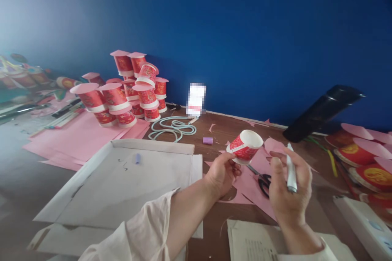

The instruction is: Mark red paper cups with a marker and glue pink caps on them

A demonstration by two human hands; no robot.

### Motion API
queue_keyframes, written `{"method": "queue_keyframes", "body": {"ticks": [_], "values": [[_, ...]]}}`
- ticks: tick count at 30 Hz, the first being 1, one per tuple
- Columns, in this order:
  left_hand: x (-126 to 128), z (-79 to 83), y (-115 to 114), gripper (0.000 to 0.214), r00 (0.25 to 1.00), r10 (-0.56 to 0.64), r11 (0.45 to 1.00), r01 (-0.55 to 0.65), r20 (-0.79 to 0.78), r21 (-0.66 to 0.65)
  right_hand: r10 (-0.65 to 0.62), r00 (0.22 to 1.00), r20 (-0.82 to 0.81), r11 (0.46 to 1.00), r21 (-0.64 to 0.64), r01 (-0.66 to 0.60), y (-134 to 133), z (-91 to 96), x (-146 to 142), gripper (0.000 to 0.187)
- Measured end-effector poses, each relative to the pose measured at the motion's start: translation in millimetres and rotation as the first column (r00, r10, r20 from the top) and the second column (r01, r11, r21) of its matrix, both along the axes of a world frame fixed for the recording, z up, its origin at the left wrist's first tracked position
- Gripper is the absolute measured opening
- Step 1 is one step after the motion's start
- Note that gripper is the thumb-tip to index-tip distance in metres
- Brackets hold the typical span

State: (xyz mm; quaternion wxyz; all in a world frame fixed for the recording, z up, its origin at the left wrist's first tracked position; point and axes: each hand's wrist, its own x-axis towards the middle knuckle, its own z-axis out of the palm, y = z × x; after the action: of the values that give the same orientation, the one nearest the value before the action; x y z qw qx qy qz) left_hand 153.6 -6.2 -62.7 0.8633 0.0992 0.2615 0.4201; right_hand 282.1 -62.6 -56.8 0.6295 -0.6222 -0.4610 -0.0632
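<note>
Hands (222, 175), two, one held cup (245, 149), one marker (291, 171)

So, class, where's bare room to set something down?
Most room: the white cardboard, around its lilac cylinder. Also the brown tabletop strip between that cardboard and the printed paper. Crowded: stacked paper cups; pink paper with scissors.

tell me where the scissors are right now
In the head view, the scissors lie right of centre on the pink paper, between the left hand and the right hand, just below the red cup.
</note>
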Motion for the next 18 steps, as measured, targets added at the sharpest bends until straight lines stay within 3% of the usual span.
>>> {"method": "queue_keyframes", "body": {"ticks": [3, 5, 8, 12, 15, 18], "values": [[-2, 2.2, -1, 0.021, 1.0, -0.01, 0.997, 0.012, -0.017, 0.072, 0.166, 0.986, -0.024, 0.986, 0.014, -0.166, 1, -0.1, -2, 0.055], [-4, 3.8, -2, 0.02, 0.998, -0.043, 0.993, 0.048, -0.045, 0.105, 0.204, 0.979, -0.019, 0.979, -0.007, -0.205, 2, 0.6, -3, 0.064], [-6, 4.9, -5, 0.016, 0.99, -0.115, 0.985, 0.124, -0.08, 0.117, 0.177, 0.984, -0.003, 0.983, -0.042, -0.177, 5, 1.8, -5, 0.069], [-6, 3.8, -6, 0.013, 0.97, -0.162, 0.972, 0.188, -0.181, 0.139, 0.138, 0.99, 0.037, 0.987, -0.09, -0.134, 8, 3.9, -7, 0.062], [-10, 4.8, -5, 0.023, 0.916, 0.027, 0.953, 0.097, -0.401, 0.286, 0.096, 0.995, -0.003, 0.988, -0.12, -0.096, 8, 3.8, -4, 0.062], [-18, 8.9, -3, 0.05, 0.817, 0.351, 0.853, -0.077, -0.458, 0.516, 0.067, 0.998, -0.001, 0.986, -0.15, -0.067, 9, 0.6, -1, 0.065]]}}
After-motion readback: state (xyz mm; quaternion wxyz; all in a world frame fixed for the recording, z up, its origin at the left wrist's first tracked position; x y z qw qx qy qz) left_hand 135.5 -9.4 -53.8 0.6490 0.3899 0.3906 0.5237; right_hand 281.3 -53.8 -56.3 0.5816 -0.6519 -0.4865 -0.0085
